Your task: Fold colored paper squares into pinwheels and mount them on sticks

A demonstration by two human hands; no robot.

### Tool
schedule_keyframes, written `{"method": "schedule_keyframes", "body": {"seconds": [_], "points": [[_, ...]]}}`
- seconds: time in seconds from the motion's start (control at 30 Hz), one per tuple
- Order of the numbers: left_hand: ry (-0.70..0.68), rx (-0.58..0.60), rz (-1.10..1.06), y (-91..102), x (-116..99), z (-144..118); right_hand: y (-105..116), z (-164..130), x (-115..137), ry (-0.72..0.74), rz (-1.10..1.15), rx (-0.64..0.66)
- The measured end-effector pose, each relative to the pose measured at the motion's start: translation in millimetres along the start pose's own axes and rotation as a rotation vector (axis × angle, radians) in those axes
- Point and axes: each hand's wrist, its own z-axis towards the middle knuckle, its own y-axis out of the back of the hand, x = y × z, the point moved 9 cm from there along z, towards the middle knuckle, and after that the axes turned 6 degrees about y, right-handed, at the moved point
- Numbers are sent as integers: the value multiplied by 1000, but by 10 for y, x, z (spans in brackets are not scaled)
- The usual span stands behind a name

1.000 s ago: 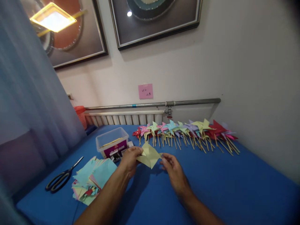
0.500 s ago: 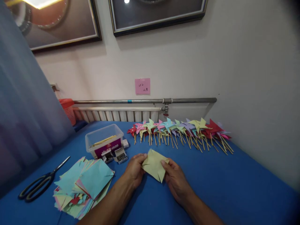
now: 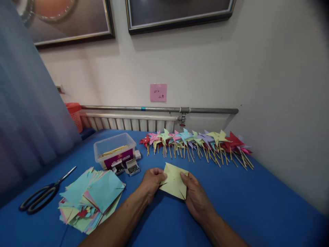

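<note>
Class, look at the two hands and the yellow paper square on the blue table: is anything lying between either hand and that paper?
No. Both the left hand and the right hand already grip the yellow paper at its edges, with nothing between.

pink note (image 3: 158, 92) writing too small.

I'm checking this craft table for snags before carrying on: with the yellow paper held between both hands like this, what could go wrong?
1. The yellow paper square is pinched at its edges by the left hand and right hand; its cut slits might tear if pulled apart.
2. The open pin boxes sit close to the left hand; a nudge might spill them.
3. The loose paper stack lies beside the left forearm and could slide.
</note>
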Motion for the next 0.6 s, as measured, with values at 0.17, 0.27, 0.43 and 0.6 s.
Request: {"method": "schedule_keyframes", "body": {"seconds": [0.17, 0.27, 0.43, 0.6], "points": [[-17, 11, -42, 8, 11, 20, -85, -30, 22, -13, 44, 57], [-27, 41, -67, -13, 7, 25, -112, -27, -26, -19, 34, 94], [-21, 33, -74, -22, 3, 17, -4, 3, -97, 15, -89, 22], [-55, 13, -66, -16, -49, -17, 70, -1, -98, 39, -134, -41]]}}
